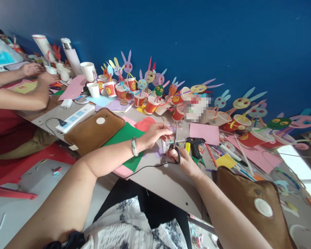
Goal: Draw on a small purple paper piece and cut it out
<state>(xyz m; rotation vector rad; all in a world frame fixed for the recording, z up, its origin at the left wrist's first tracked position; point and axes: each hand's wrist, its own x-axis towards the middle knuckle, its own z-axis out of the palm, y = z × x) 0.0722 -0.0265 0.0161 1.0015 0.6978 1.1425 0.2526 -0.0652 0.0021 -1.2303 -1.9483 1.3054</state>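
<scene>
My right hand [182, 159] grips a pair of scissors [176, 152] by its black handles, with the blades pointing up and away from me. Beside the blades, the fingers of my left hand [157, 135] are pinched on a small piece of purple paper [172, 129]. The paper is mostly covered by the fingers, and whether the blades touch it I cannot tell. A jade bangle [134, 147] circles my left wrist. Just right of the scissors lies a black glue gun [195, 147]. Green paper [126, 147] lies under and left of my left forearm.
Paper cups with paper rabbit figures [142, 84] line the wall. A power strip [76, 118] and a brown cushion-like pouch [93, 129] lie left; another brown pouch [245, 195] lies right. A cable [145, 167] crosses the front. A co-worker's hands [32, 71] are at far left.
</scene>
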